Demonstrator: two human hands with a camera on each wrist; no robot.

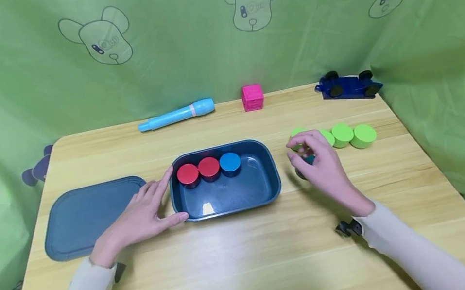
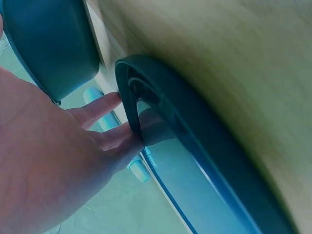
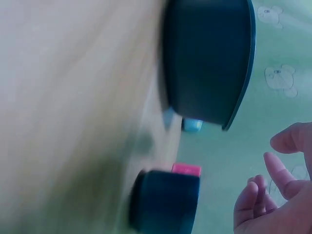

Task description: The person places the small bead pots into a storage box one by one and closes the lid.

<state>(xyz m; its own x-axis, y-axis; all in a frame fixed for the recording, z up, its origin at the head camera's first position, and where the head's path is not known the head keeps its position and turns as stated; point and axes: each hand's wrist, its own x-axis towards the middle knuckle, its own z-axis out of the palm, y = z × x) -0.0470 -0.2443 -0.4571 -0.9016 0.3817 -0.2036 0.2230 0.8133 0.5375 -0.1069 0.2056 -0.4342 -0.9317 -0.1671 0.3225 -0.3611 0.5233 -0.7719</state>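
Observation:
A dark blue box (image 1: pixel 228 209) holds two red-topped discs (image 1: pixel 209 167) and one blue-topped disc (image 1: pixel 230 163) along its back side. My left hand (image 1: pixel 142 215) touches the left end of the box, thumb at the front corner and a straight finger at the back one. Its other fingers lie by the edge of the dark blue lid (image 2: pixel 234 161). With thumb and fingers apart, my right hand (image 1: pixel 321 165) hovers empty over a dark round piece (image 3: pixel 165 202), mostly hidden in the head view. Several green discs (image 1: pixel 363 135) stand behind that hand, one partly covered.
Along the table's back edge lie a light blue toy microphone-shaped stick (image 1: pixel 177 115), a pink cube (image 1: pixel 253 97) and a dark blue toy car chassis (image 1: pixel 348 86) with black wheels. A green printed curtain (image 1: pixel 184 48) hangs behind and at both sides.

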